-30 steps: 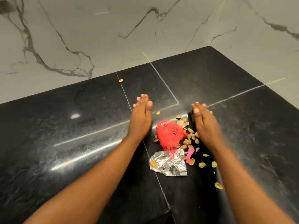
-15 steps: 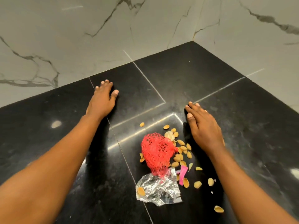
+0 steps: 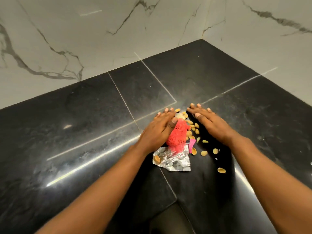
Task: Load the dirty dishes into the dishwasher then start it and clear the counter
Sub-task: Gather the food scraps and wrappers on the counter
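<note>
The left hand (image 3: 158, 130) moves back in against the red net (image 3: 177, 137); both hands lie flat, fingers spread, right hand (image 3: 209, 122) beside shells (image 3: 194, 126) on the dark surface (image 3: 84, 132).

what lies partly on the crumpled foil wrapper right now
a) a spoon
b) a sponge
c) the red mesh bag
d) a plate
c: the red mesh bag has its near end overlapping the crumpled foil wrapper, with one nutshell half also sitting on the foil.

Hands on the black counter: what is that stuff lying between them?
In the head view, a red mesh bag and scattered nut shells lie between the left hand and right hand.
</note>
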`<state>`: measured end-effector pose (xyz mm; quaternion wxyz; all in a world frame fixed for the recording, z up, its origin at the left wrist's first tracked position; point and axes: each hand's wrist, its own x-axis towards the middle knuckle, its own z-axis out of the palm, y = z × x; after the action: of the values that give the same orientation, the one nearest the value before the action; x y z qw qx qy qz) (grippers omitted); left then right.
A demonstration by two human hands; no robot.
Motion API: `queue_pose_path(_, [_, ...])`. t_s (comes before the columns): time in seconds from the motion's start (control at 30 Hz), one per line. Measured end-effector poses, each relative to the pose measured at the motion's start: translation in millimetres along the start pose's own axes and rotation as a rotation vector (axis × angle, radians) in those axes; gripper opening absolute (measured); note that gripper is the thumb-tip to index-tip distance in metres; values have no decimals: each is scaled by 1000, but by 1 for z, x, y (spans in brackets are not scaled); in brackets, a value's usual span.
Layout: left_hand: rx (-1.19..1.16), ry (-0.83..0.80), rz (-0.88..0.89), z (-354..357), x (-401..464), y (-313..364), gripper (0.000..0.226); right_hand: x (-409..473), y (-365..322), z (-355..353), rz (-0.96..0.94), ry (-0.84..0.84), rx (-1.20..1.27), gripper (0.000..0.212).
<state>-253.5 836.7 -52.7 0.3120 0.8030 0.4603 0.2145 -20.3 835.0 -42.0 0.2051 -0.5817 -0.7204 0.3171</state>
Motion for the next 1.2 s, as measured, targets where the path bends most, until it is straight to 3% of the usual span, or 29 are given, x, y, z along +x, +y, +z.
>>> queue_pose_path(0.2, [-70, 23, -51, 22, -38, 37, 59, -75, -24, 17, 69, 31, 246, 38])
queue_pose_path(0.27, [-148, 45, -107, 23, -47, 44, 56, -107, -26, 20, 133, 111, 301, 59])
queue_pose_path(0.37, [-178, 87, -157, 23, -47, 50, 54, -154, -24, 40, 102, 116, -190, 115])
queue_pose_path(0.43, [-120, 111, -161, 26, -48, 57, 51, -163, -31, 59, 99, 92, -388, 129])
queue_pose_path(0.5, [-120, 117, -185, 27, -50, 63, 48, -156, -45, 73, 128, 99, -425, 133])
queue_pose_path(0.63, [-296, 116, -252, 28, -48, 61, 48, -126, -55, 82, 190, 179, -317, 130])
queue_pose_path(0.77, [-396, 172, -320, 32, -40, 47, 50, -80, -54, 82, 53, 163, -191, 119])
queue_pose_path(0.87, [-247, 200, -260, 37, -36, 47, 53, -41, -47, 73, -56, 127, -191, 96])
queue_pose_path(1.0, [-168, 374, -244, 43, -28, 55, 56, -9, -36, 59, -157, 33, -88, 62])
queue_pose_path(1.1, [-162, 422, -261, 42, -16, 50, 70, 16, -31, 51, -175, -35, -276, 66])
queue_pose_path(1.2, [-109, 490, -285, 46, -9, 46, 73, 30, -30, 44, -93, -75, -138, 71])
